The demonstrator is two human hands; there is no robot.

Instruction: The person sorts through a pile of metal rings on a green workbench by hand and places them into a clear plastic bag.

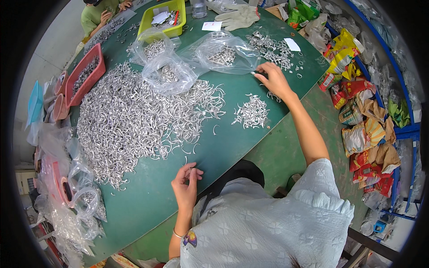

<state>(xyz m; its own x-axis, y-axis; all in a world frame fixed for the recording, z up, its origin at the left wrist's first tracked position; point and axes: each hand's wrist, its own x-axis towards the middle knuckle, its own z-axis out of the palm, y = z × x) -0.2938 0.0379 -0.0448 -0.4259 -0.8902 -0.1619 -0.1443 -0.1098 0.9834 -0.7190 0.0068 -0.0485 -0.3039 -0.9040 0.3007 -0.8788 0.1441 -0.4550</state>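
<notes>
Reaching right hand [275, 80] touches bag [225, 53] near table edge [286, 117].

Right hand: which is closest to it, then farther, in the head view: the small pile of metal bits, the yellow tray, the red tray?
From the right hand:
1. Small pile of metal bits, just below it.
2. Yellow tray, far table edge.
3. Red tray, far left.

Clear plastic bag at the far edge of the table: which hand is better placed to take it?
Right. The right hand already reaches the clear plastic bag; the left hand sits near the table's close edge.
</notes>
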